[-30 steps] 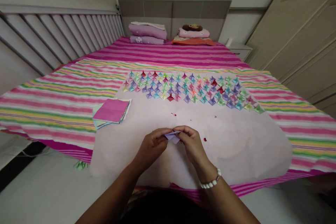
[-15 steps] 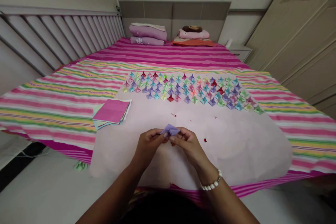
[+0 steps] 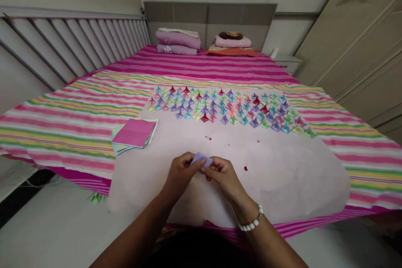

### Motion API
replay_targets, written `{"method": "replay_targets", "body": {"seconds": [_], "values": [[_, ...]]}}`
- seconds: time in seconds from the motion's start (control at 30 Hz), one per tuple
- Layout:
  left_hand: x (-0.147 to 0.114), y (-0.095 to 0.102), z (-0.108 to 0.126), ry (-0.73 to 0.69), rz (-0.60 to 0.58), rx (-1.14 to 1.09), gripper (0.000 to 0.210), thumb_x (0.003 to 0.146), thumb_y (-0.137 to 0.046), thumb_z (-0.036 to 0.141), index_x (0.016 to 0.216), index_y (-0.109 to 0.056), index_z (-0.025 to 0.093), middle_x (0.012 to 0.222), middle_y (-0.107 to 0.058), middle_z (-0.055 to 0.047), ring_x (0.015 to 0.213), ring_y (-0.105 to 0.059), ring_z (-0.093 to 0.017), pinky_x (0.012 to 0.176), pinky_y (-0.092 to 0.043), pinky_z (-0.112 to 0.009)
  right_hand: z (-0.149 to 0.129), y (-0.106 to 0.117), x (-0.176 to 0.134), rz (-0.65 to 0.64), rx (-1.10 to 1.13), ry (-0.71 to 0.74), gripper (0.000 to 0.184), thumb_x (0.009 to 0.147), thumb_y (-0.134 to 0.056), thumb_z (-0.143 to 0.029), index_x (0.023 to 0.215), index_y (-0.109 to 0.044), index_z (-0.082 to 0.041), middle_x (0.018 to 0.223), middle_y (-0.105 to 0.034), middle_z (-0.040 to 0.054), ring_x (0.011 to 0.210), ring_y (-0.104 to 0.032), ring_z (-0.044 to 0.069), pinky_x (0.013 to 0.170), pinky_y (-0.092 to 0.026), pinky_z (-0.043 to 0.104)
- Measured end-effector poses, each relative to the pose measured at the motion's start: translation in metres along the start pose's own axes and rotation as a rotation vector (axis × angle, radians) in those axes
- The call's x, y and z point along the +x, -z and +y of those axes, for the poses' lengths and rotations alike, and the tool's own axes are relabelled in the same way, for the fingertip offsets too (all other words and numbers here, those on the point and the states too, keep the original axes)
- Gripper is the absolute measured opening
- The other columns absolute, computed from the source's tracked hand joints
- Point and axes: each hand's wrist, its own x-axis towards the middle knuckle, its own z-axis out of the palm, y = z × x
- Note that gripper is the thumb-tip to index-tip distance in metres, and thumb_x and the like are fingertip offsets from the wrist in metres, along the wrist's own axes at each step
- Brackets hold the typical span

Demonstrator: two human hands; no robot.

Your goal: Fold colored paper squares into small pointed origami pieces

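Observation:
A small folded piece of purple origami paper (image 3: 202,158) is pinched between both hands, just above a large white sheet (image 3: 157,184). My left hand (image 3: 182,171) grips its left side, the thumb pressed on its face. On the right side my right hand (image 3: 222,173) holds it, thumb at the lower edge; a white bead bracelet circles that wrist. Rows of folded paper pieces (image 3: 213,106) in many colours line the far part of the sheet. Some fingers are hidden behind the paper.
A stack of coloured paper squares (image 3: 133,132) lies at the left edge of the sheet. Small red scraps (image 3: 246,168) are scattered on it. The striped bed (image 3: 63,134) carries everything, with folded bedding (image 3: 178,42) near the headboard (image 3: 188,12). Green scraps (image 3: 96,198) lie on the floor.
The purple paper has gone from a pointed, spread shape to a flatter, squarish one facing me. Both thumbs have moved closer together over it.

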Motion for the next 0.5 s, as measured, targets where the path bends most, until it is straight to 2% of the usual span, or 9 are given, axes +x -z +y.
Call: {"method": "replay_targets", "body": {"seconds": [0.2,0.37,0.5], "values": [[-0.0009,-0.0021,-0.0009,0.078,0.004,-0.084,0.029,0.077,-0.065,0.04,0.061,-0.059,0.016,0.049,-0.054,0.003,0.05,-0.048,-0.01,0.047,-0.034,-0.021,-0.0001,-0.0042,-0.0032,-0.083,-0.014,-0.003,0.026,0.073,-0.07,-0.042,0.063,-0.067,-0.018,0.051,-0.058,-0.0018,0.048,-0.046,0.011,0.052,-0.036,0.025],[0.0019,-0.0015,-0.003,0.09,0.094,-0.074,0.033,0.077,-0.065,0.045,0.062,-0.058,0.017,0.048,-0.05,0.005,0.046,-0.044,-0.008,0.046,-0.034,-0.02,0.0028,-0.0067,-0.0043,-0.097,0.023,-0.022,0.024,0.071,-0.071,-0.038,0.06,-0.062,-0.018,0.058,-0.064,0.0,0.048,-0.047,0.01,0.051,-0.037,0.025],[0.004,0.001,-0.0046,0.065,0.103,-0.077,0.03,0.077,-0.065,0.044,0.064,-0.059,0.016,0.051,-0.051,0.005,0.046,-0.045,-0.008,0.046,-0.035,-0.021,0.0036,-0.007,-0.0047,-0.113,0.033,-0.051,0.026,0.07,-0.072,-0.038,0.058,-0.058,-0.018,0.058,-0.065,0.0001,0.046,-0.046,0.01,0.05,-0.036,0.025]]}}
